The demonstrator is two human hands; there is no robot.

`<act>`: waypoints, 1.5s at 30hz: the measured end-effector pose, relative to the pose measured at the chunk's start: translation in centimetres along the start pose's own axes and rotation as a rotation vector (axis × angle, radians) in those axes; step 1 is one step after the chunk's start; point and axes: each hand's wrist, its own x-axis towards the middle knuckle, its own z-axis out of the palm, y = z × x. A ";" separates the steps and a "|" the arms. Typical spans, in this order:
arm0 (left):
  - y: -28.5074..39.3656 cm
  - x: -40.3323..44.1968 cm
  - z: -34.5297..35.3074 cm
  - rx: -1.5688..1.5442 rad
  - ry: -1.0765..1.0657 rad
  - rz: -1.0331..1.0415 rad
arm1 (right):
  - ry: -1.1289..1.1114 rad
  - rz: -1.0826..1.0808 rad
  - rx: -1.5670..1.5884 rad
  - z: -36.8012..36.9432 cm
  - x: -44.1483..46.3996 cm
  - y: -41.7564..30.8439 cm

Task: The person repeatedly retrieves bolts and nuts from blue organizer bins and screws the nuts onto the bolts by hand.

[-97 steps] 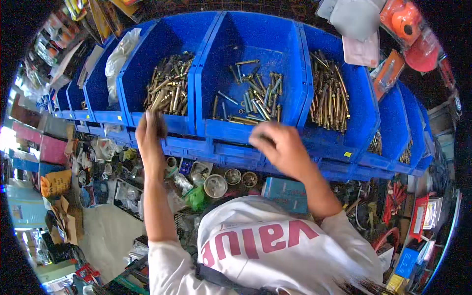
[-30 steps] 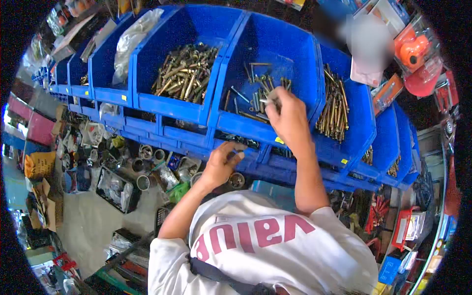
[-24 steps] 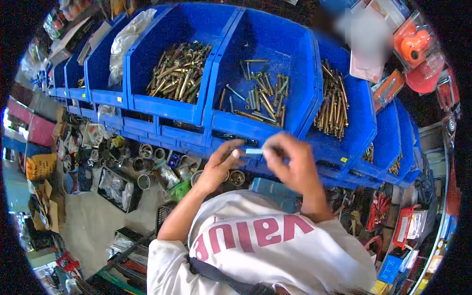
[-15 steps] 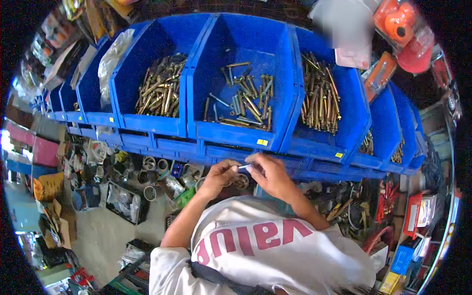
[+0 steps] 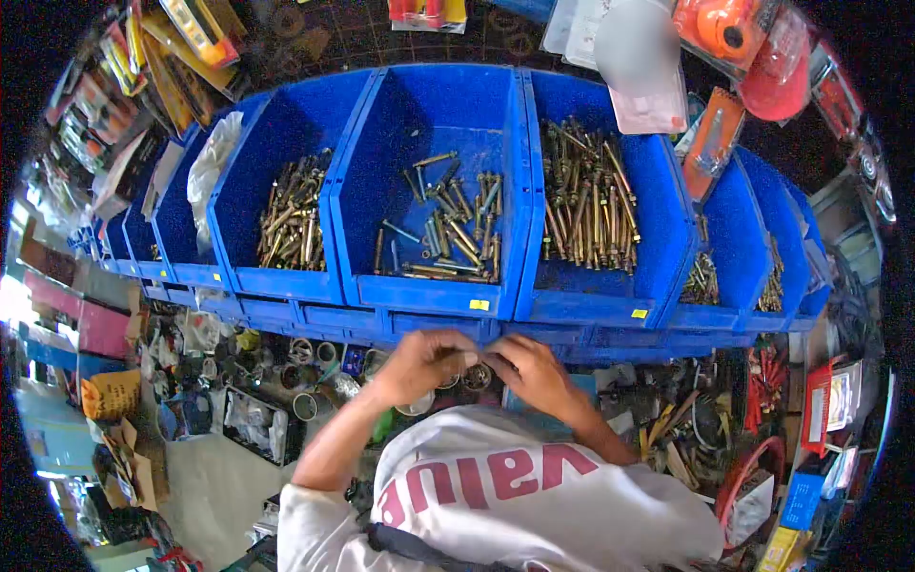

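Both hands low, just in front of the row of blue bins, below the front edge of the middle bin (image 5: pixel 410 294). Left hand (image 5: pixel 426 364): fingers bent, thumb and fingertips drawn together. Right hand (image 5: pixel 526 368): fingers curled, tips turned toward the left hand; the two sets of fingertips nearly meet. Cannot tell whether either pinches anything; the gap is too small to read.

Loose bolts (image 5: pixel 457 224): in the middle bin, scattered mostly over its front half, densest toward the front right corner. One silver bolt (image 5: pixel 401 232) lies slantwise near the left wall; a brassy one sits farther back. Yellow label (image 5: pixel 479 305) on the front lip, near its right corner.

Adjoining bin, left: heap of bolts (image 5: pixel 294 214), against its right wall. Adjoining bin, right: long bolts (image 5: pixel 591 205), mostly aligned front to back, bunched along the left wall. Clear plastic bag (image 5: pixel 213 181) in a bin farther left. White shirt (image 5: pixel 572 515), pink lettering, below the hands.
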 end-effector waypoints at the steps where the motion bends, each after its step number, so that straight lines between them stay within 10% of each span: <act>1: 2.7 0.4 -0.5 -0.123 0.003 -0.075 | 0.000 -0.009 0.026 -0.2 -0.1 -0.1; 6: 4.8 9.3 -4.0 0.622 0.346 0.356 | -0.005 -0.052 0.088 -1.0 -0.3 0.0; 9: 4.0 12.4 -4.4 1.105 0.229 0.136 | 0.026 -0.050 0.109 -1.2 -0.7 0.8; 20: 3.3 13.7 -3.8 1.330 0.113 0.101 | -0.036 0.025 0.134 -2.6 -1.6 0.9; 28: 5.4 6.6 -4.3 0.427 0.197 0.324 | -0.013 -0.037 0.150 -3.7 -0.1 -1.2; 34: 5.6 -0.6 -3.9 -0.215 -0.013 0.060 | 0.389 -0.063 0.272 -3.2 2.6 -5.9; 45: 0.5 -6.0 -4.1 -0.623 0.134 0.018 | 0.098 0.124 0.508 0.4 4.1 -6.2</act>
